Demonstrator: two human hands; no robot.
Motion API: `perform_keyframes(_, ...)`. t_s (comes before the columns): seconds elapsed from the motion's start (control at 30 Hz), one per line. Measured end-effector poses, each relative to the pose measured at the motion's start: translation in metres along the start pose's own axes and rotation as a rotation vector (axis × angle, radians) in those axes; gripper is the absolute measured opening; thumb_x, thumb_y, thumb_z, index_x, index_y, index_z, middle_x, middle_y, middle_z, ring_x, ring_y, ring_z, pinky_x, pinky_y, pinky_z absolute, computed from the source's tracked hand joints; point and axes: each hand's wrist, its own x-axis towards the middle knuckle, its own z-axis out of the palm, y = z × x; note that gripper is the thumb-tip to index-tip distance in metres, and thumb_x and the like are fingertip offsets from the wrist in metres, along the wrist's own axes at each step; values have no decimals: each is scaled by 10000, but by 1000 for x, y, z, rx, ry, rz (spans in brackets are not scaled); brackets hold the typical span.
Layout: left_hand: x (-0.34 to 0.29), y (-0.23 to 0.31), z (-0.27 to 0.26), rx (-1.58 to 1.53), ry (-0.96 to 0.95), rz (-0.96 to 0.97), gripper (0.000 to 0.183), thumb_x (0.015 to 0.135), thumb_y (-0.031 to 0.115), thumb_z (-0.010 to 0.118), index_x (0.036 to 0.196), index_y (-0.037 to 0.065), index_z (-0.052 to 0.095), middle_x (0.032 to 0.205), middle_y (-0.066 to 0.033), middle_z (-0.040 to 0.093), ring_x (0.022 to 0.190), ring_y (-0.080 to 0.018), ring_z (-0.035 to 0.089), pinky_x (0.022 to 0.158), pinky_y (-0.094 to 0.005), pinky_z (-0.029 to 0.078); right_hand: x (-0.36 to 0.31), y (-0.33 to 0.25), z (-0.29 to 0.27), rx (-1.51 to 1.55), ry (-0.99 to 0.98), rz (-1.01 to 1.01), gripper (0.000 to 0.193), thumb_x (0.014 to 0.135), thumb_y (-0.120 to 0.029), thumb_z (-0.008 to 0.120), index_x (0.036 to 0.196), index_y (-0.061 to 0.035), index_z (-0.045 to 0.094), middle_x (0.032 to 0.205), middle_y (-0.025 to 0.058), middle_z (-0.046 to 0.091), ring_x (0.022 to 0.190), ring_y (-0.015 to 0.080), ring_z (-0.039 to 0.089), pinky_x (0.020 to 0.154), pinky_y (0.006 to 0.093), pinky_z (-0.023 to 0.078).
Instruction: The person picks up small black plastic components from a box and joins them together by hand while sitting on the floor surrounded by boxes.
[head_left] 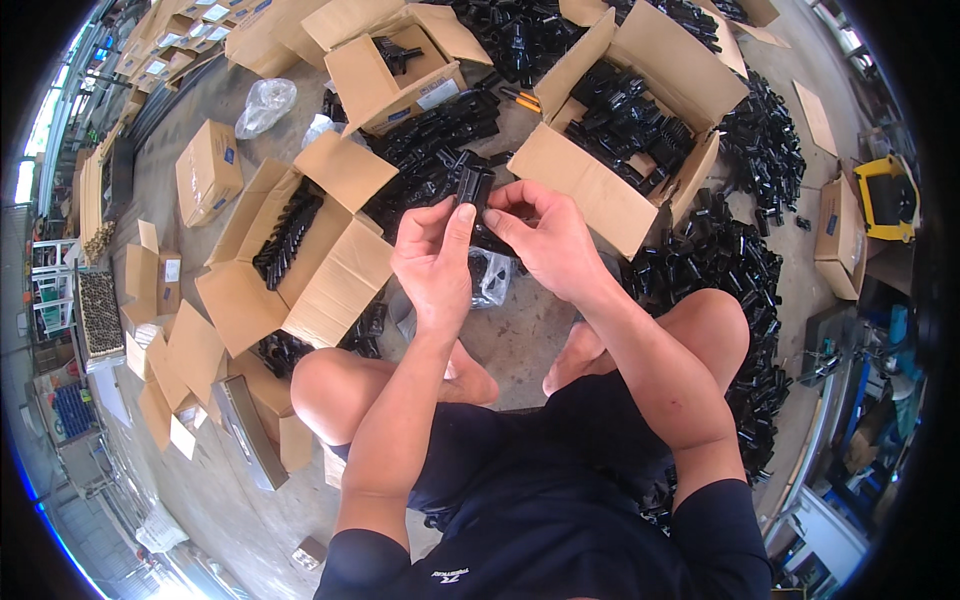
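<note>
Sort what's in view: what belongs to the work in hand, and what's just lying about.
Probably part of the work:
black part, in both hands
loose black parts
box with a row of parts
large box of jumbled parts
top box with few parts

Apparently lying about:
clear bag, upper left
yellow frame, far right
flat cardboard, upper right

The tubular plastic piece [474, 185] is glossy black, like the heaped plastic fittings [712, 265]. The open cardboard boxes [342, 277] are tan; the closed cardboard carton [205, 175] is tan with a dark blue label [229, 156]. The concrete floor [512, 338] is blotchy grey. The short-sleeved shirt [590, 530] is navy with white print [450, 576].
</note>
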Motion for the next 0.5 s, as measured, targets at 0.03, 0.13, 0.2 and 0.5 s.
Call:
perform_keyframes(0.03, 0, 0, 0, -5, -2, -1, 103, 951, 27, 700, 1039, 2, 654, 936, -54, 719, 817, -49, 618, 754, -203, 486, 1, 0, -1, -41, 2, 10, 196, 939, -148, 697, 968, 47, 700, 894, 111, 690, 756, 132, 638, 686, 305, 528)
perform_keyframes(0.13, -1, 1, -1, 11, 3, 1, 99, 954, 34, 698, 1037, 1, 655, 929, -48, 717, 815, -47, 615, 750, -203, 484, 1, 3, -2, -103, 8, -21, 199, 939, -150, 695, 952, 49, 694, 932, 121, 669, 765, 163, 655, 702, 312, 535)
perform_keyframes(0.2, -1, 2, 0, -10, -1, 5, 102, 956, 41, 699, 1040, 2, 656, 930, -46, 716, 814, -45, 612, 748, -201, 481, 1, 3, -2, -110, 10, -69, 199, 937, -148, 695, 945, 50, 690, 971, 128, 653, 780, 181, 664, 711, 313, 535)
perform_keyframes(0.5, 0, 4, -1, -20, 2, -14, 102, 962, 54, 696, 1045, 14, 654, 938, -38, 711, 809, -36, 597, 743, -199, 475, 4, 2, -3, -140, -15, -139, 221, 942, -173, 676, 954, 48, 680, 1060, 126, 621, 846, 208, 644, 749, 320, 534)
